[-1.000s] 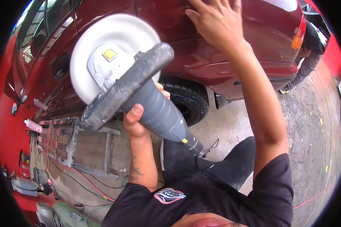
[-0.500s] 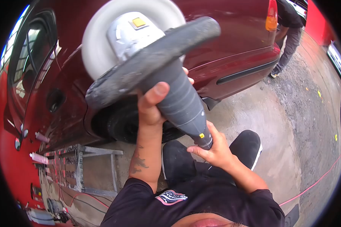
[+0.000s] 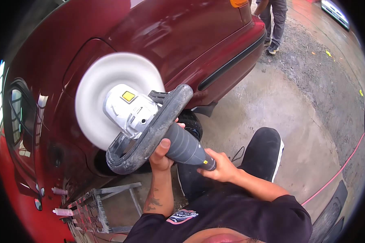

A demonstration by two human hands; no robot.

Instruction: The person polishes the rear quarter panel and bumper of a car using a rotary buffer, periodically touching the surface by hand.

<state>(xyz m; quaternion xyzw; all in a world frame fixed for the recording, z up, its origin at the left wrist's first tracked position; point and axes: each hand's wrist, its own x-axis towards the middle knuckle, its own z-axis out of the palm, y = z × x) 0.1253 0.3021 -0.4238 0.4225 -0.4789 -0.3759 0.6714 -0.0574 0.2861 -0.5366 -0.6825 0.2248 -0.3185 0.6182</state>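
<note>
A polisher with a grey body (image 3: 184, 146), a white round pad (image 3: 93, 91) and a thick black loop handle (image 3: 166, 117) lies across my view. The pad looks smooth and blurred, in front of or against the dark red car's side panel (image 3: 150, 36); contact cannot be made out. My left hand (image 3: 162, 156) is wrapped round the body just behind the loop handle, thumb on top and fingertips showing on the far side. The narrow rear end of the polisher is in the grip of my right hand (image 3: 221, 166).
A worn metal stand (image 3: 103, 210) is at lower left beside a pink-and-white bottle (image 3: 63, 212). Another person's legs (image 3: 278, 20) show beyond the car's rear bumper (image 3: 235, 60). A pink hose (image 3: 332, 178) crosses the floor at right.
My right hand came off the car panel and took hold of the polisher's rear end. The polisher now sits lower in view, and the view has shifted along the car.
</note>
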